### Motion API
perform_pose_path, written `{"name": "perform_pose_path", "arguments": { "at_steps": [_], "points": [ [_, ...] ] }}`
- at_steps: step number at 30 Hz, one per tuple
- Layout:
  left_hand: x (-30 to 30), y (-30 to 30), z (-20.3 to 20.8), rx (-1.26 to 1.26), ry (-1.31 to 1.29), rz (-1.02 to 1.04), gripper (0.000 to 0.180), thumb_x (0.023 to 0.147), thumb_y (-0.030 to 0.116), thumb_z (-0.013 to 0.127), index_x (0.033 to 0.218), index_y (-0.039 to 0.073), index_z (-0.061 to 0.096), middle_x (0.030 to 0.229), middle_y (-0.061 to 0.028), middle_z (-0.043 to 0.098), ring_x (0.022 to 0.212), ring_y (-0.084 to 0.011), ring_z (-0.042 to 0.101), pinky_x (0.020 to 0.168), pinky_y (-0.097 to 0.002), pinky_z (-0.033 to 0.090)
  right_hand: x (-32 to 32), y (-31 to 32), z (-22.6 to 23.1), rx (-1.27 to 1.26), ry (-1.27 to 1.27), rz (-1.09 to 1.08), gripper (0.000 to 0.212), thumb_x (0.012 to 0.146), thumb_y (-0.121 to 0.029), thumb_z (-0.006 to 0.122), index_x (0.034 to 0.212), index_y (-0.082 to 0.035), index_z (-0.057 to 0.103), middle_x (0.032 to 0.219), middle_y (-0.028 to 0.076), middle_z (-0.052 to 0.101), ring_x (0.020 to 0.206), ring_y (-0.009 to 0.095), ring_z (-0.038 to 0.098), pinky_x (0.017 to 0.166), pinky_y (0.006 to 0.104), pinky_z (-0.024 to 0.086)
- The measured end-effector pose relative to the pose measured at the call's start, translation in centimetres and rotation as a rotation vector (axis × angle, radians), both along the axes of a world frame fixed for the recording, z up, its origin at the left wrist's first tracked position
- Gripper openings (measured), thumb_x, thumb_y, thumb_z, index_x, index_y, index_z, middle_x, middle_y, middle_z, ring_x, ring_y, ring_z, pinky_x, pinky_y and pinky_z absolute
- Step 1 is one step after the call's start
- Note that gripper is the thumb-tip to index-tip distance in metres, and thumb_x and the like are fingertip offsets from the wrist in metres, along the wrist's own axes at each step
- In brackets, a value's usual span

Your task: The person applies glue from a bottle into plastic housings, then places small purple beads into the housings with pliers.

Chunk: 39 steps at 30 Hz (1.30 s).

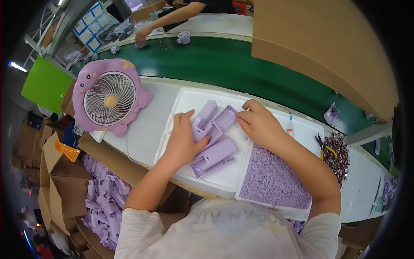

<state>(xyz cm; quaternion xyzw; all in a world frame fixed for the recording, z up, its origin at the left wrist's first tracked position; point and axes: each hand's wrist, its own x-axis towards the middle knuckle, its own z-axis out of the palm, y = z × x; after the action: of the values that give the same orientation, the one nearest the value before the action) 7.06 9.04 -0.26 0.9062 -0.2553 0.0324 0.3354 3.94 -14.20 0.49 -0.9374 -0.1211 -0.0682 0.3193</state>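
Several lilac plastic housing shells lie in a white foam tray in front of me. My left hand is closed around the near end of an open, hollow shell, its thumb across the near side. At the far right end of that shell, my right hand has its fingertips pinched on the edge; whether a small piece is between them is hidden. Beside my left fingers rests a rounded shell. Below my left thumb sit another shell and a thin half shell.
Right of the shells are a tray of small lilac pieces, a small bottle, pliers and a pile of screws. A pink fan stands left. Beyond runs a green conveyor; another person's arm reaches over it.
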Motion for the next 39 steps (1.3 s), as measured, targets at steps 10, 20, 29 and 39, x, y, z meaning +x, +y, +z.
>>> {"name": "perform_pose_path", "arguments": {
  "at_steps": [10,20,29,39],
  "points": [
    [-1.7,0.4,3.0,-0.007,-0.317,0.03,0.047,0.066,0.001,0.068,0.106,-0.003,0.044,0.102,-0.0163,0.046,0.093,-0.0308,0.048,0.081,-0.0376,0.041,-8.0,-8.4,2.6,-0.181,-0.108,-0.13,0.009,0.076,-0.007,0.061,0.08,0.001,0.062,0.08,0.012,0.057,0.076,0.029,0.057,0.067,0.035,0.045],
    [-8.0,-9.1,2.2,-0.961,1.278,-0.347,0.042,0.082,0.006,0.06,0.12,0.002,0.043,0.106,-0.0041,0.054,0.096,-0.0115,0.052,0.084,-0.0288,0.044,-10.1,-6.9,-1.9,-0.174,-0.018,-0.065,0.01,0.069,-0.006,0.063,0.078,-0.002,0.06,0.077,0.011,0.055,0.076,0.029,0.055,0.067,0.0382,0.046],
    [-8.6,-10.4,-0.5,-1.114,1.563,-0.368,0.069,0.08,0.034,0.064,0.132,0.001,0.032,0.136,-0.015,0.036,0.125,-0.0286,0.037,0.095,-0.0444,0.04,-11.9,-7.0,0.5,0.175,-0.185,-0.11,0.014,0.07,0.001,0.065,0.083,-0.001,0.059,0.078,0.011,0.058,0.066,0.027,0.057,0.057,0.0335,0.046],
    [-8.2,-9.6,-1.9,-1.27,1.767,-0.48,0.063,0.087,0.032,0.055,0.134,0.0,0.027,0.138,-0.014,0.034,0.128,-0.0248,0.032,0.1,-0.0416,0.036,-12.4,-5.6,1.1,0.059,-0.305,-0.01,0.021,0.067,0.001,0.068,0.087,-0.002,0.06,0.079,0.011,0.058,0.067,0.025,0.058,0.056,0.0313,0.047]
  ]
}}
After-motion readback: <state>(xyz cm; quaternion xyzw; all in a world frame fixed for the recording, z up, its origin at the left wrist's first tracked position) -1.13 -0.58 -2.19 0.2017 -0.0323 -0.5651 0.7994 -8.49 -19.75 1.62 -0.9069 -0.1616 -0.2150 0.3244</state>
